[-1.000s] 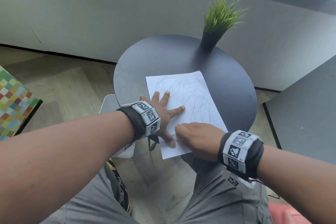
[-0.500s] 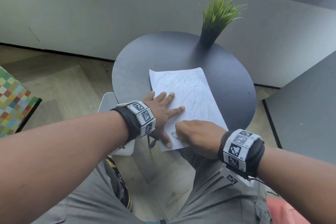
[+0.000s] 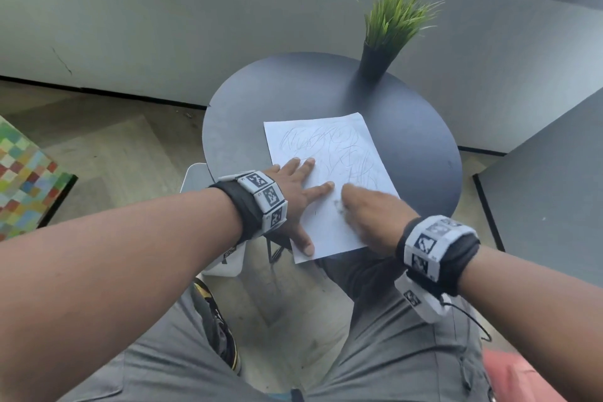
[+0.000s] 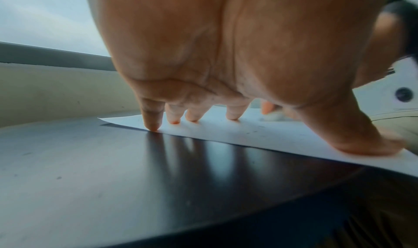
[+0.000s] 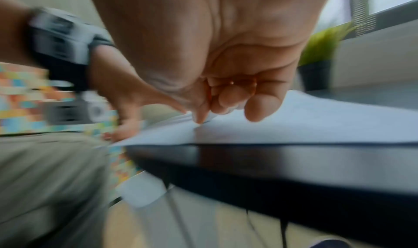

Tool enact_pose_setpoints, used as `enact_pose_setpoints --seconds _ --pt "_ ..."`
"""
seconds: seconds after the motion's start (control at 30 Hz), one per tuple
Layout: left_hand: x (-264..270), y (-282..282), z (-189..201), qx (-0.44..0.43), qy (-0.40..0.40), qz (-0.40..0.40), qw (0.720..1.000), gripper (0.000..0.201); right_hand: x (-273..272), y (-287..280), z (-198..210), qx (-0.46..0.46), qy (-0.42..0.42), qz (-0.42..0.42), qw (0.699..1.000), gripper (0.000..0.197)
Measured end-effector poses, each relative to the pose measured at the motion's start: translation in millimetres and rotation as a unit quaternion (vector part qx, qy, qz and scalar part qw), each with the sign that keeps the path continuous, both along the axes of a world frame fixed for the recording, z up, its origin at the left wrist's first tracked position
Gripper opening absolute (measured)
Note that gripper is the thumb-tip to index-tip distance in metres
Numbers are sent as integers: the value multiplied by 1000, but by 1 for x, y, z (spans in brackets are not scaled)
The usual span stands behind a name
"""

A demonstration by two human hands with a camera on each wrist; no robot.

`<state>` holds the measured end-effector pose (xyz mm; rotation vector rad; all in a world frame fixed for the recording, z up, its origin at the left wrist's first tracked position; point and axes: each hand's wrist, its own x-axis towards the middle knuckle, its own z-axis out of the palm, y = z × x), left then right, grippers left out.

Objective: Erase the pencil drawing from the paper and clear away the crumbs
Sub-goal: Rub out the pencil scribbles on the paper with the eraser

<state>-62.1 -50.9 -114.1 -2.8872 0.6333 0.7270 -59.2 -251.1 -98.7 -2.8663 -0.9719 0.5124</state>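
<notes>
Round dark table [image 3: 287, 98], seen from above. Potted grass plant [image 3: 391, 29] stands at its far edge.

White paper [image 3: 329, 232] lies on the near half of the table, its near corner hanging past the near edge. Pencil scribble [image 3: 329, 147] covers the far and middle part of the sheet; the near part looks mostly blank, with grey smudges and crumbs [image 3: 337, 204] just ahead of the right fingertips.

Left hand [image 3: 297, 196] is flat on the paper's left edge, fingers straight and spread, thumb [image 3: 305, 246] near the sheet's near corner. Left wrist view: all four fingertips [image 4: 151, 124] and the thumb press down on the sheet; the little finger sits right at the paper's edge.

Right hand [image 3: 372, 215] is on the near right part of the paper, blurred. Right wrist view: fingers curled, thumb and forefinger pinching a small pale eraser [image 5: 210, 116] whose tip touches the sheet. The eraser is hidden in the head view.
</notes>
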Motion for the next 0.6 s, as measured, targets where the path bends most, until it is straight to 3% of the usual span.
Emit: enact_pose_setpoints --seconds 0.03,0.1,0.13,0.27,0.33,0.4,0.47,0.53,0.6 --pt "1 0 0 3 2 -1 1000 131 -14 6 -1 7 7 43 999 12" --pt "2 0 0 8 4 -5 1000 132 -41 10 -10 -13 53 135 989 32" --pt "2 0 -1 8 4 -7 1000 132 -39 9 -9 -21 56 137 989 33" --pt "2 0 1 2 8 1 1000 132 2 0 -2 -6 7 15 1000 13" --pt "2 -1 1 5 6 2 1000 133 -15 6 -3 -10 0 64 998 14" --pt "1 -2 1 11 2 1 1000 133 -37 7 -10 -28 42 132 990 29" --pt "1 -3 1 11 2 1 1000 133 -23 2 -4 -35 38 96 994 26" --pt "1 -4 2 6 3 4 1000 132 6 -3 1 -27 10 1 1000 15" --pt "2 -4 3 11 0 3 1000 132 6 -2 0 -14 -2 -3 1000 12"
